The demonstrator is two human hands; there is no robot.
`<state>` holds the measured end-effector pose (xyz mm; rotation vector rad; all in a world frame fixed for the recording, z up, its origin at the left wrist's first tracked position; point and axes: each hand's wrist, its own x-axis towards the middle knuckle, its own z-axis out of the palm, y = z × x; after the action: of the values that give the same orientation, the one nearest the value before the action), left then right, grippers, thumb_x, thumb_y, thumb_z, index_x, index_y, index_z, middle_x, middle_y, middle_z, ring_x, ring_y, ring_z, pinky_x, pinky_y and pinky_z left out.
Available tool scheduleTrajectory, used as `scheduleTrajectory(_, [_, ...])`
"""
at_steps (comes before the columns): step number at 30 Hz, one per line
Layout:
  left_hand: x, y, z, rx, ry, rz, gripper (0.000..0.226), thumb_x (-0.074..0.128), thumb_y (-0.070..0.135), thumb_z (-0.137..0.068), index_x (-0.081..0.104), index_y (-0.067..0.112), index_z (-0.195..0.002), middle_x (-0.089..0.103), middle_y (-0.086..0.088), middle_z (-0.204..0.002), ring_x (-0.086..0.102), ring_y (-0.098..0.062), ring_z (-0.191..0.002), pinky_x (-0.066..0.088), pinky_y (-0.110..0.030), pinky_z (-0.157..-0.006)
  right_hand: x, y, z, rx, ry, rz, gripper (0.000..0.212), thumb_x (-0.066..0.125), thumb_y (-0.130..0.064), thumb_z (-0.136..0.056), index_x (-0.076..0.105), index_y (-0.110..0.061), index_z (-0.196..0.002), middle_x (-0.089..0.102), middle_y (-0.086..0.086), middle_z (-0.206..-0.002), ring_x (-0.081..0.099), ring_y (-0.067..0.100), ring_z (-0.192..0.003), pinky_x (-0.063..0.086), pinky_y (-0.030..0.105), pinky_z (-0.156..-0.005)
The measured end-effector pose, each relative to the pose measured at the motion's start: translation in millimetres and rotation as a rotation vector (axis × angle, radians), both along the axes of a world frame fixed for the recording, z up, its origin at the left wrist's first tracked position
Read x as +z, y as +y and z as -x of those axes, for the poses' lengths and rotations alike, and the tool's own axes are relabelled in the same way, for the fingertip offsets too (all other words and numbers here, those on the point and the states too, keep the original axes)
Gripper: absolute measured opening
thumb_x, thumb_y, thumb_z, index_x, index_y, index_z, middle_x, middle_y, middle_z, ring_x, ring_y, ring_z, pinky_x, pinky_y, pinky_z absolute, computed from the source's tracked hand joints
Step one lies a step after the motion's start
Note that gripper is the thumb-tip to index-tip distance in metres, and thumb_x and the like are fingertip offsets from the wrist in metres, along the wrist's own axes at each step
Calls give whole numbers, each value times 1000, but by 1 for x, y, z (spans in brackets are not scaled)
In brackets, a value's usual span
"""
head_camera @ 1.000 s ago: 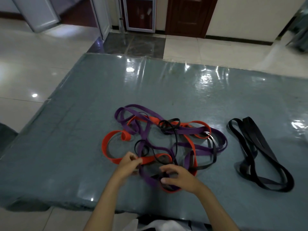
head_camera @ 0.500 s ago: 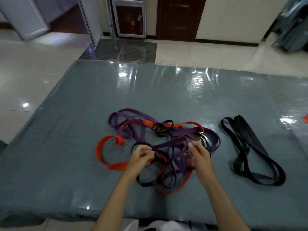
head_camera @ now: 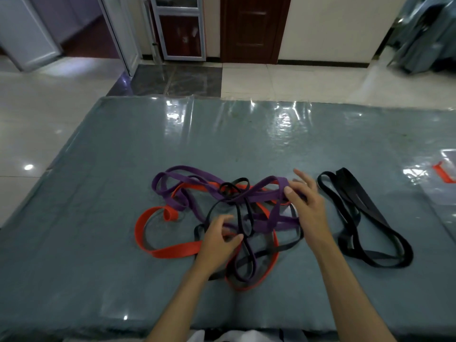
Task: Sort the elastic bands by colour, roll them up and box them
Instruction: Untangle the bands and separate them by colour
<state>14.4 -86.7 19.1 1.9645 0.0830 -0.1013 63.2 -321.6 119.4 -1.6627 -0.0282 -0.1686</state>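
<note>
A tangle of purple bands (head_camera: 187, 180), orange bands (head_camera: 148, 243) and thin black bands (head_camera: 234, 183) lies at the middle of the grey-covered table (head_camera: 86, 193). My left hand (head_camera: 219, 243) rests on the tangle's near part, fingers curled on a thin black band. My right hand (head_camera: 306, 206) pinches a purple band at the tangle's right side and lifts it slightly, the other fingers spread. A separate pile of wide black bands (head_camera: 357, 213) lies to the right, apart from the tangle.
An orange piece (head_camera: 441, 172) under clear plastic shows at the table's right edge. Glossy plastic film covers the table top. Tiled floor, doors (head_camera: 251, 28) and a grey covered object (head_camera: 424, 33) lie beyond the far edge.
My right hand has moved away from me and to the right, from the tangle's near side up to a purple band. My left hand stays low in the tangle. The view tilted down.
</note>
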Motion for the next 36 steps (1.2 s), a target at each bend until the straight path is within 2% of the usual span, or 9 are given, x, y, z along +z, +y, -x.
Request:
scheduleTrajectory(5, [54, -19, -19, -89, -192, 142, 126, 94, 59, -66, 17, 40, -164, 30, 18, -166, 33, -3, -153, 34, -22, -120, 15, 33, 8, 338, -74, 105, 17, 72, -11, -95, 77, 1, -106, 62, 0, -146, 58, 21, -137, 47, 47, -115])
scheduleTrajectory(8, [63, -24, -24, -106, -198, 307, 81, 91, 24, -79, 50, 40, -147, 65, 15, -139, 64, -7, -128, 53, -23, -100, 16, 52, 12, 394, -126, 99, 10, 75, -6, -95, 77, 2, -101, 70, 1, -136, 62, 22, -133, 45, 54, -116])
scheduleTrajectory(11, [63, -4, -23, 143, -265, 102, 36, 82, 8, -85, 71, 35, -107, 77, 19, -100, 73, 1, -94, 57, -27, -82, 7, 57, 11, 317, -60, 80, 10, 76, -11, -95, 78, -4, -102, 71, -1, -132, 63, 20, -130, 48, 54, -112])
scheduleTrajectory(17, [83, 22, -17, 323, -311, 166, 21, 83, 16, -90, 71, 33, -86, 74, 15, -76, 68, 2, -70, 51, -12, -67, -25, 52, 14, 444, 125, 223, 56, 71, -5, -96, 54, -29, -144, 54, -18, -150, 48, -2, -140, 48, 26, -110])
scheduleTrajectory(21, [98, 14, -7, 323, -225, 300, 9, 83, 14, -89, 74, 16, -88, 78, -1, -81, 76, -19, -79, 60, -26, -72, -47, 71, 14, 562, 106, 344, 83, 78, -10, -90, 38, -32, -160, 45, -12, -160, 46, 0, -141, 41, 25, -117])
scheduleTrajectory(25, [112, 11, 1, 141, -209, 305, 16, 81, 8, -90, 68, -1, -94, 73, -18, -86, 73, -27, -81, 59, -33, -76, -61, 79, 13, 496, 63, 319, 57, 74, -1, -93, 63, -34, -137, 71, -22, -126, 67, 1, -118, 53, 23, -100])
scheduleTrajectory(29, [107, 36, 5, -317, 126, 381, 60, 87, 2, -82, 58, 11, -134, 70, -17, -125, 70, -21, -115, 59, -35, -98, -83, 67, 12, 395, 82, 390, 33, 62, 8, -96, 75, -12, -118, 79, 5, -117, 74, 15, -110, 58, 37, -100])
scheduleTrajectory(32, [88, 62, 6, -488, 342, 170, 83, 88, 5, -82, 49, 34, -149, 60, 1, -143, 60, -9, -130, 56, -26, -99, -95, 57, 10, 348, 102, 506, 19, 69, 2, -97, 79, -11, -106, 79, 6, -108, 74, 13, -104, 57, 38, -97])
scheduleTrajectory(36, [46, 81, 0, -314, 408, -74, 57, 81, 10, -90, 58, 22, -140, 59, -8, -141, 63, -16, -119, 54, -22, -94, -105, 53, 14, 380, 56, 476, 17, 78, 6, -89, 75, -10, -94, 77, 11, -101, 74, 31, -99, 59, 46, -94])
